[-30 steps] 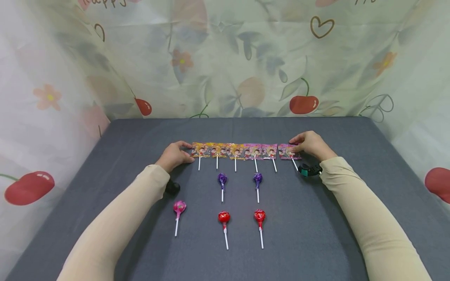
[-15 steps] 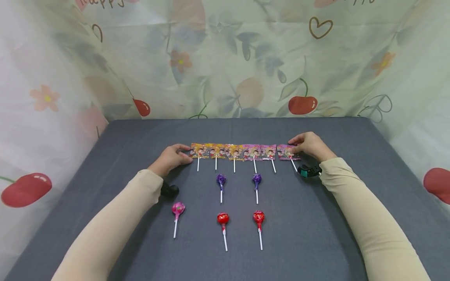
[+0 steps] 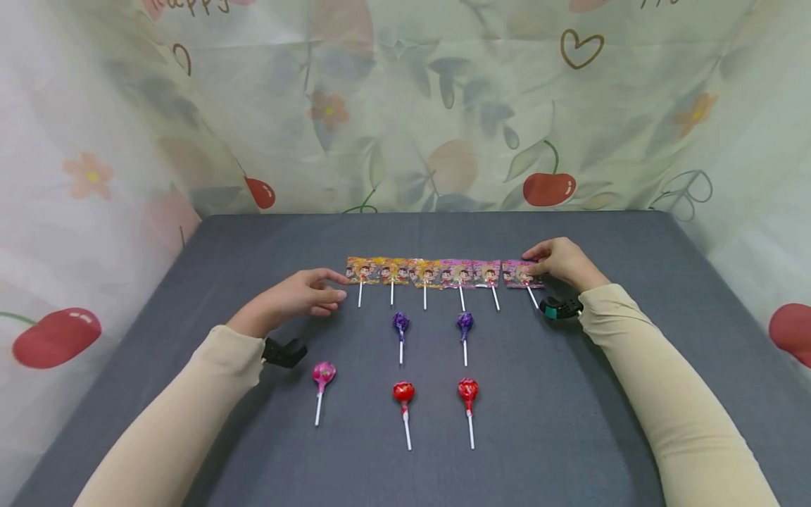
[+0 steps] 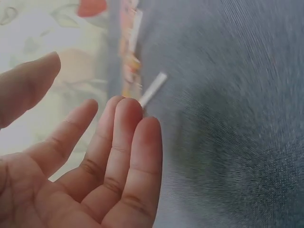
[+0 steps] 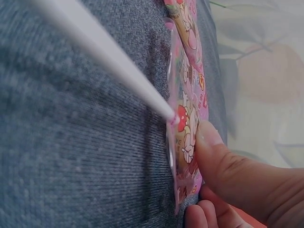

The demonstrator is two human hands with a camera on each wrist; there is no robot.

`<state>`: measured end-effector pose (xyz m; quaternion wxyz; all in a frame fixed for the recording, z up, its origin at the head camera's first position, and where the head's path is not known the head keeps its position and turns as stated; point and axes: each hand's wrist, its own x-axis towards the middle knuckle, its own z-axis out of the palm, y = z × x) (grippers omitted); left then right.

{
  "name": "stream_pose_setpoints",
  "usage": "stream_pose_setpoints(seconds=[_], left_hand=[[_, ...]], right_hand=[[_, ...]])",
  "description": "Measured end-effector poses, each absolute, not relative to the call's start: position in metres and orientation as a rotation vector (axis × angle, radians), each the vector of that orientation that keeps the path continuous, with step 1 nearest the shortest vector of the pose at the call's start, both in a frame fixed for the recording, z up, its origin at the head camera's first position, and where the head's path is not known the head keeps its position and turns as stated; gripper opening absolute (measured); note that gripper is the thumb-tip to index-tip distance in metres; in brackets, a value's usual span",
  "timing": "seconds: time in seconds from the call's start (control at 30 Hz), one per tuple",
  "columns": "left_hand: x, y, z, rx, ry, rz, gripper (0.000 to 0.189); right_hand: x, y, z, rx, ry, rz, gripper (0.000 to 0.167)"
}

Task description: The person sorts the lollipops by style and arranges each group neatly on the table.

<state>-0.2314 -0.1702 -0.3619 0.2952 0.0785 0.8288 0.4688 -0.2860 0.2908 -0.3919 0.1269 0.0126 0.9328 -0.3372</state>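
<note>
My left hand (image 3: 296,299) is raised at the left end of a row of flat-wrapped lollipops, its relaxed fingers spread beside the leftmost orange-wrapped lollipop (image 3: 362,271). Nothing lies in its palm in the left wrist view. At the row's right end, my right hand (image 3: 566,265) holds a pink-wrapped lollipop (image 3: 514,273), thumb (image 5: 211,147) on the printed wrapper and fingers curled at its edge. Its white stick (image 5: 109,61) points toward the wrist camera. A small gap parts it from the neighbouring pink-wrapped lollipop (image 3: 486,273).
Below the row lie two purple ball lollipops (image 3: 400,322) (image 3: 465,322), two red ones (image 3: 403,392) (image 3: 468,390) and a pink one (image 3: 324,374) near my left forearm. All rest on the grey tablecloth (image 3: 538,422). A printed curtain (image 3: 405,141) hangs behind.
My left hand has let go of the leftmost orange-wrapped lollipop and drawn back left and toward me, its fingers loosened. The right hand stays on its pink-wrapped lollipop.
</note>
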Motion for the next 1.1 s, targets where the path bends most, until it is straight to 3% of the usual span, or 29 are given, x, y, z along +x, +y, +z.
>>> stream_pose_setpoints(seconds=[0.23,0.6,0.87,1.1], left_hand=[[-0.202,-0.179,-0.351,0.306,2.297,1.154,0.050],[-0.155,-0.176,-0.368,0.403,2.455,0.836,0.039],[-0.140,-0.171,-0.371,0.458,2.373,0.961,0.008],[-0.138,-0.170,-0.376,0.545,2.397,0.999,0.011]], right_hand=[[-0.287,0.290,-0.393,0.035,2.712,-0.996,0.038],[-0.285,0.291,-0.391,0.057,2.690,-1.004,0.039],[-0.285,0.291,-0.392,0.070,2.701,-0.972,0.038],[-0.284,0.290,-0.392,0.045,2.711,-0.989,0.038]])
